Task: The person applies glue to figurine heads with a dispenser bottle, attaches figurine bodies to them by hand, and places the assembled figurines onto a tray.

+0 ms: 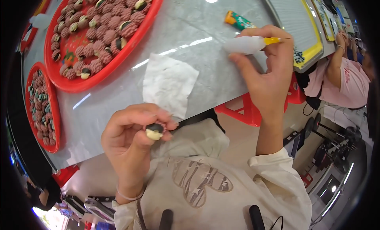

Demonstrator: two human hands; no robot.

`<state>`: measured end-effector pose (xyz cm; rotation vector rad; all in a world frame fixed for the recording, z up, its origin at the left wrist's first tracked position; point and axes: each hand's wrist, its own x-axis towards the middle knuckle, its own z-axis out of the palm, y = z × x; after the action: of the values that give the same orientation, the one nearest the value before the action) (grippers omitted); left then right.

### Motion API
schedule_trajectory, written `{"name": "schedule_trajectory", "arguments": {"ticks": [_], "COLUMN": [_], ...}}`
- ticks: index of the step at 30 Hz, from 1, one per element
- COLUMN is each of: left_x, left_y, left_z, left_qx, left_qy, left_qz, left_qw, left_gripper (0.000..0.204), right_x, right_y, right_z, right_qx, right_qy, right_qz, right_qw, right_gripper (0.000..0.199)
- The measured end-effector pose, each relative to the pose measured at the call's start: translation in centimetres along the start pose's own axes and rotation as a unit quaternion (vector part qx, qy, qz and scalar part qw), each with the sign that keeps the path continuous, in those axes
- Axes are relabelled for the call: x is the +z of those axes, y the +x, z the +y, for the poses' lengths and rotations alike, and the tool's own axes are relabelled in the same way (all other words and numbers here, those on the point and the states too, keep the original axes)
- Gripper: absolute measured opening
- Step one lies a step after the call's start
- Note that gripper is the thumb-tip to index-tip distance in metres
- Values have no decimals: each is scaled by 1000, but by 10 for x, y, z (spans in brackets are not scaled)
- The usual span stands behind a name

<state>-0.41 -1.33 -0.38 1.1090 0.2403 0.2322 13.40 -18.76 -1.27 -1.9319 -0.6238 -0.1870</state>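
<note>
Your left hand (128,139) is at the near edge of the scene, its fingers closed to a narrow pinch on a small ridged pink piece with a black-and-cream face (154,132). That face is turned up toward you, and the piece sits between your thumb and fingertips, near the table's near edge. Your right hand (273,73) is raised farther off and to the right, curled around a translucent white plastic squeeze bottle with a yellow tip and a thin needle (245,45). You have the bottle roughly level, its needle pointing right, well apart from the piece.

Between your hands, on the shiny grey table (215,77), lies a crumpled white sheet of tissue (168,83). Just beyond your right hand is a green tube with an orange end (240,21).

On the far left you have a large round-edged red plastic tray (85,87) holding many similar pink pieces, some with black and cream parts. Nearer, at the left edge, a smaller red plastic tray (56,129) holds pink pieces mixed with blue-green ones. Below the table at right is a red plastic stool (247,113); farther right, a person in a pink shirt (352,81) is at work.
</note>
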Motion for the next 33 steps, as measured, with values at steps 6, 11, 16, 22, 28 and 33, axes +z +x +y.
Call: {"name": "schedule_trajectory", "arguments": {"ticks": [6, 11, 16, 22, 28, 33], "left_x": [-1, 0, -3, -1, 12, 14], "left_y": [1, 3, 2, 3, 4, 4], "left_z": [1, 3, 5, 5, 1, -1], "left_qx": [-3, -8, -10, -11, -34, -42], "left_qy": [12, 10, -4, -22, -52, -56], "left_qz": [12, 0, 0, -25, -32, -38], "left_qw": [1000, 1000, 1000, 999, 998, 997], "left_gripper": [29, 29, 28, 27, 29, 31], "right_x": [-73, -89, -84, -73, -28, 0], "right_y": [18, 18, 16, 6, -10, -17], "right_z": [8, 25, 20, -10, -39, -53], "right_qx": [28, 101, 89, 131, 209, 236], "right_qy": [-163, -367, -286, 151, 377, 461], "right_qz": [20, -30, 37, 45, -134, -193], "right_qw": [986, 924, 953, 979, 892, 833], "right_gripper": [23, 26, 21, 19, 21, 24]}}
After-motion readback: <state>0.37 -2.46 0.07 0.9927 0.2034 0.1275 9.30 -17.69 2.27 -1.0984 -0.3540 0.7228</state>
